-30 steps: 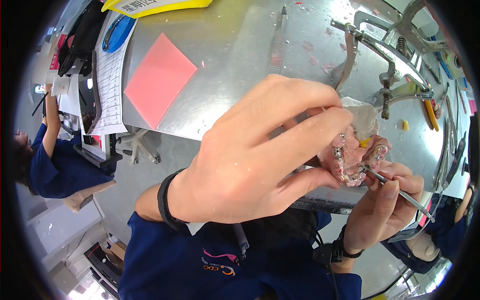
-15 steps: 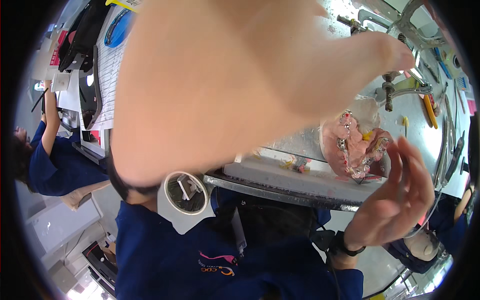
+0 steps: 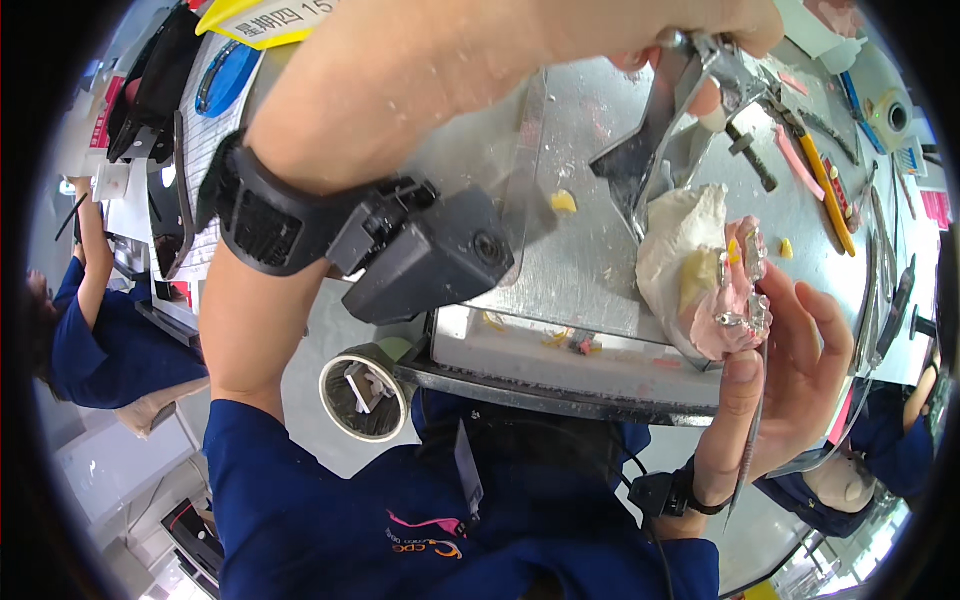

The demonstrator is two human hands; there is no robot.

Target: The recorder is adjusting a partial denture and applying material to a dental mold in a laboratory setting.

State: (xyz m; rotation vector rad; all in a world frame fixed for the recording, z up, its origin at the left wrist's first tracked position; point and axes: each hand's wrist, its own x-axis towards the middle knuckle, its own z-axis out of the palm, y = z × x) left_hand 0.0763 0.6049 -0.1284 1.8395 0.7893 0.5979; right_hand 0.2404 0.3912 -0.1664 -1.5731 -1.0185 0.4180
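Note:
At the top of the head view, my left hand (image 3: 740,30) is closed around a metal hinged frame (image 3: 715,85) with a threaded bolt and a flat, dark triangular plate. Lower right, my right hand (image 3: 790,400) supports a dental model (image 3: 685,250) from the side, its thumb against the near end. The model has a white plaster base and pink gum-coloured material with shiny metal crowns or framework on it. A thin pointed metal tool (image 3: 750,440) runs along the right thumb and palm, its tip downward. The fingertips of my left hand are partly hidden.
Yellow-handled pliers (image 3: 828,190) and pink strips (image 3: 795,165) lie beyond the model. A yellow crumb (image 3: 563,202) rests on the metal bench top (image 3: 590,270). A shallow white tray or drawer (image 3: 470,340) runs along the bench front; a round bin (image 3: 365,400) stands below. Another person (image 3: 130,330) sits at left.
My left hand has moved away from the camera onto the metal frame. The dental model has tilted toward my right hand, which now supports it. The thin tool has come into view.

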